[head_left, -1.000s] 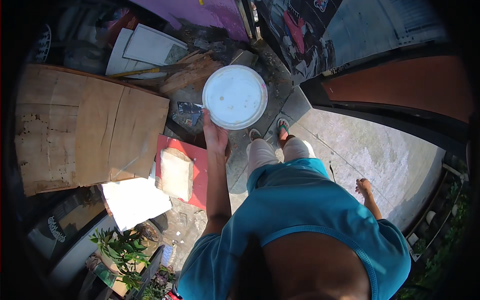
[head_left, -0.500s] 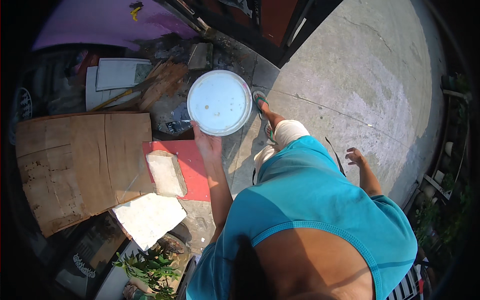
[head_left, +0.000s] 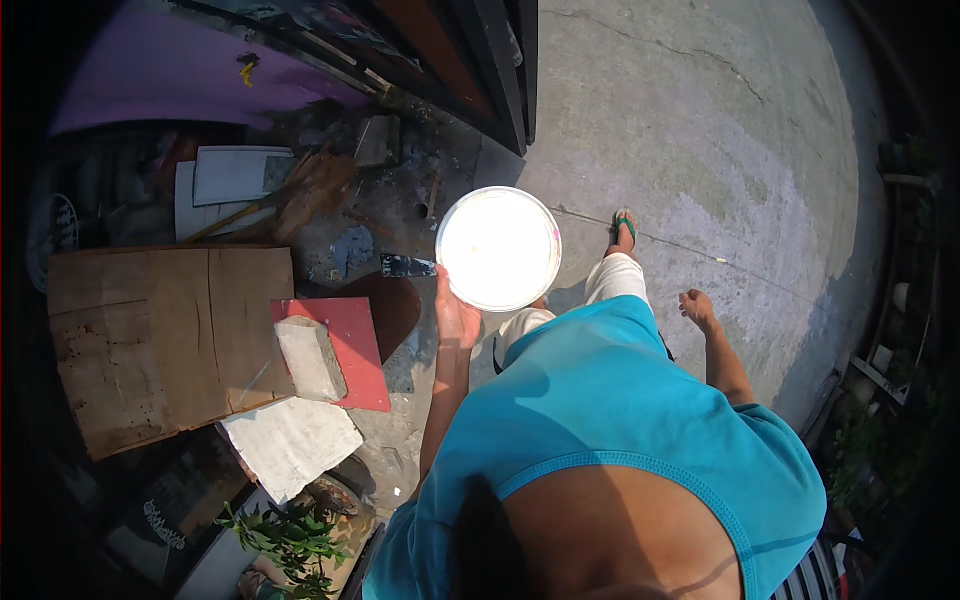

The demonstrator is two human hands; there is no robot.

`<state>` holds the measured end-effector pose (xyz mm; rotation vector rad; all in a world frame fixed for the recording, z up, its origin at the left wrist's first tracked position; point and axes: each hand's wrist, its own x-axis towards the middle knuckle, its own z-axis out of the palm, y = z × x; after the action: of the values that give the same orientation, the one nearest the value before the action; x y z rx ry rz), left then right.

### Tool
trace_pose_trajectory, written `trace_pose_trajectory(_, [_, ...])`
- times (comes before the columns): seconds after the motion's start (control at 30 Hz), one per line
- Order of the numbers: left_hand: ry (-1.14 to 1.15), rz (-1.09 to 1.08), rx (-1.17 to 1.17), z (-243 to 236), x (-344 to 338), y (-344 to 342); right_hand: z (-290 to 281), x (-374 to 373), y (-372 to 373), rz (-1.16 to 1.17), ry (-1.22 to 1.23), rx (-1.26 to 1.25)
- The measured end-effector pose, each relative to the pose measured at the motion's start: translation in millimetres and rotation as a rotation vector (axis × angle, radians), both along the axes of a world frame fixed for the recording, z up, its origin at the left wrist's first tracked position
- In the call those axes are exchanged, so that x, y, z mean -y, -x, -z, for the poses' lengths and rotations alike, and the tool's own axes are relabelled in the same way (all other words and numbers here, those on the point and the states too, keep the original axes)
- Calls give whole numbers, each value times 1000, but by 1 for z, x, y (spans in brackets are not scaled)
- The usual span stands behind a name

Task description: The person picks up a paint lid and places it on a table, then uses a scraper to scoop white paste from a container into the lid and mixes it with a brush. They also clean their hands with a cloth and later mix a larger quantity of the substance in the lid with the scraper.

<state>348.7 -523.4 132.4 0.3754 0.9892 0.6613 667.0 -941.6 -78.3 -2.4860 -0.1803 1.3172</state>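
Note:
A round white lid (head_left: 498, 248) with a raised rim is in my left hand (head_left: 456, 318), gripped by its near left edge. From the same hand a putty knife with a dark, stained blade (head_left: 408, 265) juts out to the left, its handle hidden at the lid. My right hand (head_left: 698, 308) hangs off to the right, over the concrete, with loosely curled fingers and nothing visible in it.
To the left lie a worn plywood sheet (head_left: 150, 340), a red board (head_left: 362, 350) with a pale block (head_left: 308, 358) on it, and a white slab (head_left: 292, 445). A leafy plant (head_left: 290, 540) stands nearer. Ahead is a dark metal gate (head_left: 490, 80) beside concrete paving (head_left: 660, 120).
The lid and putty knife have moved right and nearer with my left hand. One foot has stepped to the right. My right hand's fingers have curled more, and the gate appears farther left.

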Motion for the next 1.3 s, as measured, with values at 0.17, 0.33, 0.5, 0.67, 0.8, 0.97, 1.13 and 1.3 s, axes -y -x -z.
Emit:
trace_pose_trajectory(0.17, [33, 68, 24, 0, 35, -108, -9, 53, -92, 100, 11, -10])
trace_pose_trajectory(0.33, [56, 41, 10, -4, 62, -235, -33, 77, -262, 21, 104, 11])
trace_pose_trajectory(0.5, [74, 46, 73, -10, 42, -355, -13, 32, -419, 45, 109, 211])
trace_pose_trajectory(0.67, [91, 43, 111, 3, -25, -458, 33, -142, -499, -39, -211, 197])
trace_pose_trajectory(0.8, [75, 95, 178, 19, -112, -533, 45, -270, -536, -188, -515, -6])
trace_pose_trajectory(0.97, [44, 61, 169, 11, -237, -610, -8, -304, -583, 241, -173, -55])
trace_pose_trajectory(1.13, [23, 28, 171, 5, -375, -676, -22, -245, -606, 330, 266, -153])
trace_pose_trajectory(1.3, [-33, -74, 157, 15, -514, -723, -7, -372, -645, 186, 375, -300])
